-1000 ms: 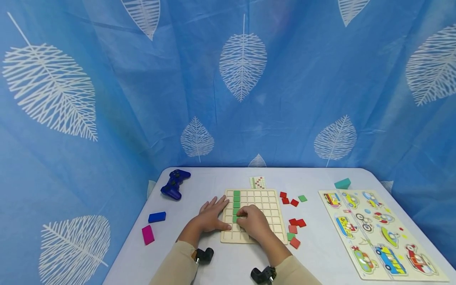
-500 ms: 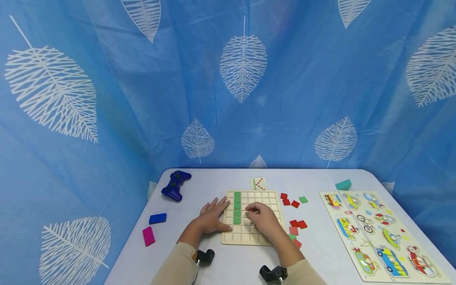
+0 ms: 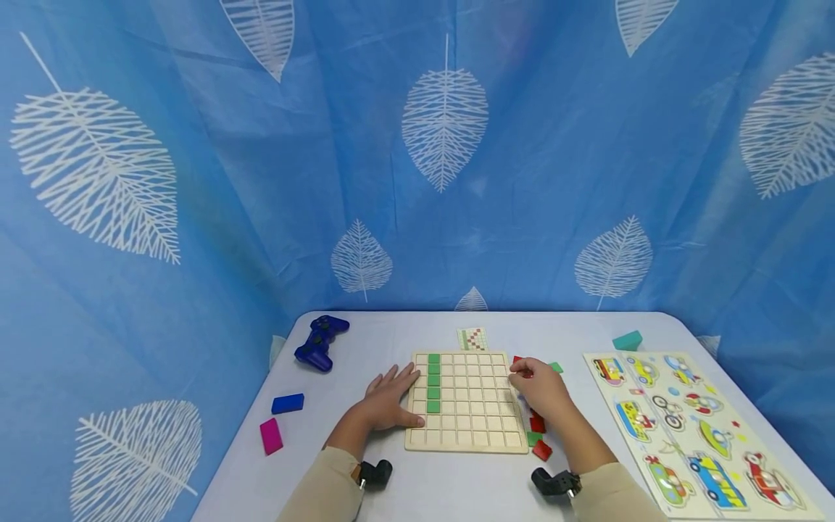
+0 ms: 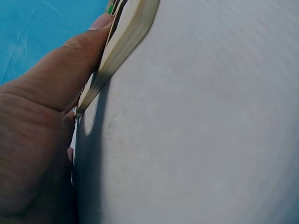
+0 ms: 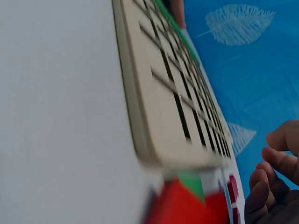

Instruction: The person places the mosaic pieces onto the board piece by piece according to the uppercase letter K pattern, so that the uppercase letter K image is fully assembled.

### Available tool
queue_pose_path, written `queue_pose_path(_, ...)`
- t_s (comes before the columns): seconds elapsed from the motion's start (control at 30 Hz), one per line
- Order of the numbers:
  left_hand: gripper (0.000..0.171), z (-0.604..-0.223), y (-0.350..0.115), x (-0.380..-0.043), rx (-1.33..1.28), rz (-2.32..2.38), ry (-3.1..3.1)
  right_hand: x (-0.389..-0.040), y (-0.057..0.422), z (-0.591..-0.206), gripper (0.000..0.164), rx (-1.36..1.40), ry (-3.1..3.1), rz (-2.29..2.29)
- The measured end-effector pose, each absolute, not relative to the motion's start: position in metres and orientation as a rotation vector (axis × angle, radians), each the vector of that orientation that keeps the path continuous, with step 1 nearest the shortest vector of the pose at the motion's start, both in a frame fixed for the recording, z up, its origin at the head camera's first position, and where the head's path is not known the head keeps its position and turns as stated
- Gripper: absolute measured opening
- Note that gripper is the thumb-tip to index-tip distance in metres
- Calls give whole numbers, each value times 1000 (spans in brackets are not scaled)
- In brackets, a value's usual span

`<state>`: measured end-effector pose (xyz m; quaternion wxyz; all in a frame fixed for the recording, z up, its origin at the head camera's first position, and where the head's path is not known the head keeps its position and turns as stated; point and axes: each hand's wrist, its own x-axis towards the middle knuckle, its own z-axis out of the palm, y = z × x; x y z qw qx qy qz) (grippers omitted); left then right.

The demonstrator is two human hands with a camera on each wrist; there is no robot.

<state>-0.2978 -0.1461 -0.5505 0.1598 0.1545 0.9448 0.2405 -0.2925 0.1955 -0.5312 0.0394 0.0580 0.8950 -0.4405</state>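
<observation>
A wooden grid board (image 3: 470,442) lies on the table, with several green square tiles (image 3: 433,381) in a column in its second row of cells from the left. My left hand (image 3: 385,404) rests on the board's left edge, fingers spread and thumb near the lower corner. Beyond the board's right edge, my right hand (image 3: 544,389) hovers over loose tiles and hides some of them. In the right wrist view the fingers of that hand (image 5: 275,172) are loosely bent, with no tile showing between them. A red tile (image 3: 542,450) and a green tile (image 3: 533,438) show below it.
Behind the board lies a small pattern card (image 3: 472,338). A blue game controller (image 3: 320,344), a blue block (image 3: 288,404) and a pink block (image 3: 271,436) are at left. On the right are a vehicle puzzle board (image 3: 691,428) and a teal block (image 3: 628,341).
My right hand has left the lowest green tile and moved right across the board to the loose tiles. My left hand stays on the board's left edge.
</observation>
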Motion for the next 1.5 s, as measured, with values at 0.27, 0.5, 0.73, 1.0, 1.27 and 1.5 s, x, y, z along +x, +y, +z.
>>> queue_pose_path(0.27, 108, -551, -149, -297, 449, 725, 2700, -309, 246, -536, 34, 334, 2708, -1265)
queue_pose_path(0.5, 108, -553, -150, -296, 457, 719, 2702, -324, 276, -546, 43, 379, 2747, -1167)
queue_pose_path(0.73, 108, -549, -148, -295, 456, 733, 2693, -334, 290, -556, 48, 361, 2717, -1195)
queue_pose_path(1.0, 108, -548, -147, -295, 457, 731, 2695, -339, 286, -559, 53, 389, 2744, -1107)
queue_pose_path(1.27, 108, -549, -146, -296, 457, 723, 2695, -341, 285, -561, 51, 338, 2727, -1033)
queue_pose_path(1.5, 108, -548, -147, -296, 448, 722, 2690, -341, 281, -563, 46, 352, 2742, -1042)
